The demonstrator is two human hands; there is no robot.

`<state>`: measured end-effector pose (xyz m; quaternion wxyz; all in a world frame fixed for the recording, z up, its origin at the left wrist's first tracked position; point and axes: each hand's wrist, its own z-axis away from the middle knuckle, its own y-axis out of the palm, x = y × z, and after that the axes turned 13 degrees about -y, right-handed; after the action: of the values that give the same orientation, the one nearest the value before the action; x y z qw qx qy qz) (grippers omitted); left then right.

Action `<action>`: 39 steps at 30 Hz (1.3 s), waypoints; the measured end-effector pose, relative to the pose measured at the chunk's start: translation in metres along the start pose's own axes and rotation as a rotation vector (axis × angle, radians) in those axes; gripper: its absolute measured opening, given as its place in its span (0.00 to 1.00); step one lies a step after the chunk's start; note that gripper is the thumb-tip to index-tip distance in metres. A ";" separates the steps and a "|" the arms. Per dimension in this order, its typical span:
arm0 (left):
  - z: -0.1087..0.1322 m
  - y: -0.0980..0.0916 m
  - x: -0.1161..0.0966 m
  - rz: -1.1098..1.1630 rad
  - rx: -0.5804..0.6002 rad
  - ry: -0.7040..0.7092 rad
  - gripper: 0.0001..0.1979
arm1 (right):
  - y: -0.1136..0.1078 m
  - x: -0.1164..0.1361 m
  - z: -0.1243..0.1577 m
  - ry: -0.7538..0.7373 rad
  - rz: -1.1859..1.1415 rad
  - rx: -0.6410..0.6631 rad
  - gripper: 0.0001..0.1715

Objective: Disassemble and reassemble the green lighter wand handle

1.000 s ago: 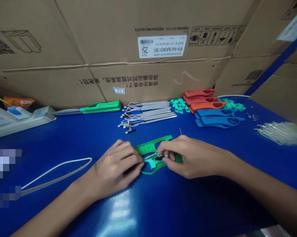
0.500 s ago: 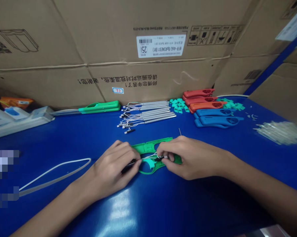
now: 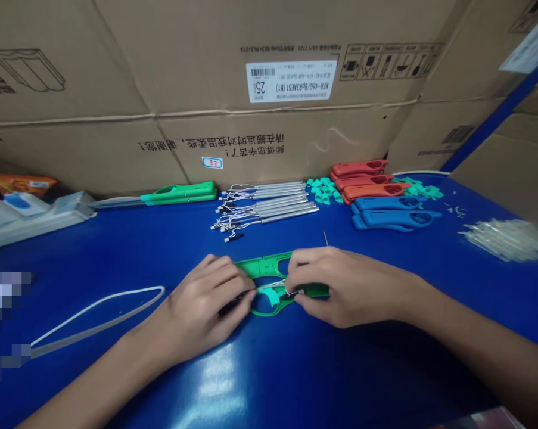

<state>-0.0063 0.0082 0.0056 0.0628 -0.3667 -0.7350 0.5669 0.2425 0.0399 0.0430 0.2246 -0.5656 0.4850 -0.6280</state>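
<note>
Green shell (image 3: 269,266) – L hand (image 3: 201,310), R hand (image 3: 340,286) pinching wires (image 3: 273,284)

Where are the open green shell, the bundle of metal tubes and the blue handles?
open green shell (image 3: 269,266): head view, on its upper rail between the hands.
bundle of metal tubes (image 3: 280,205): head view, mid-length of the tubes.
blue handles (image 3: 391,217): head view, body of the nearer handle.

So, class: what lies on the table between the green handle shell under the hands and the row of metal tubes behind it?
Head view: only bare blue table lies between the green shell and the metal tubes.
</note>
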 end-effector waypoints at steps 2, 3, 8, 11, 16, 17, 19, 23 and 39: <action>0.000 0.000 0.001 0.002 -0.007 0.005 0.06 | 0.000 0.000 0.000 0.020 -0.002 -0.006 0.09; 0.001 0.001 0.001 0.001 -0.007 0.009 0.06 | 0.000 0.000 0.000 0.025 -0.002 -0.007 0.09; 0.002 0.001 0.003 0.003 0.016 0.042 0.06 | -0.001 0.001 -0.002 0.014 0.021 0.025 0.08; 0.002 0.000 0.002 0.011 0.014 0.031 0.07 | -0.001 0.001 -0.002 0.015 0.027 0.035 0.09; 0.002 0.000 0.001 0.004 0.015 0.014 0.07 | -0.001 0.001 -0.002 0.032 0.021 0.022 0.09; 0.003 0.000 0.002 0.003 0.011 0.019 0.07 | -0.001 0.002 -0.002 0.042 0.016 0.015 0.09; 0.003 0.000 0.002 0.003 0.003 0.027 0.07 | -0.001 0.002 -0.002 0.062 0.004 0.010 0.10; 0.002 0.000 0.000 -0.003 -0.011 0.027 0.06 | -0.002 0.002 -0.002 0.076 0.008 0.016 0.10; -0.002 0.003 -0.007 -0.023 -0.049 0.029 0.04 | -0.003 0.000 -0.001 0.031 0.015 0.034 0.12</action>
<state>0.0013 0.0061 0.0059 0.0707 -0.3678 -0.7519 0.5425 0.2422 0.0412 0.0456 0.2314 -0.5483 0.4820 -0.6430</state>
